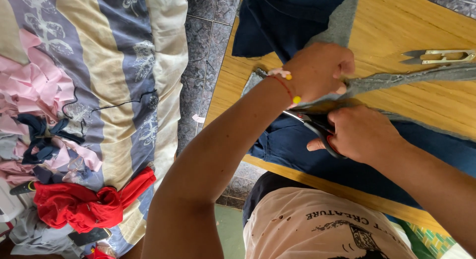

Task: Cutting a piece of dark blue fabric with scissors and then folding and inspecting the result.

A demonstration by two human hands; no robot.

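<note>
My left hand [321, 70] is closed on a strip of grey fabric [411, 77] that stretches right across a wooden table [396, 31]. My right hand [362, 135] grips a pair of dark-handled scissors [310, 121], whose blades point left under my left wrist, at the grey fabric's edge. Dark blue cloth [297, 145] lies under both hands and hangs over the table's near edge. A red string bracelet with yellow beads circles my left wrist.
Small metal thread snips [439, 56] rest on the table at the far right. More dark blue cloth [282, 18] is piled at the table's far end. A striped mattress [109, 65] on the left holds pink scraps [29, 85] and red cloth [84, 204]. Grey tiles [203, 36] lie between.
</note>
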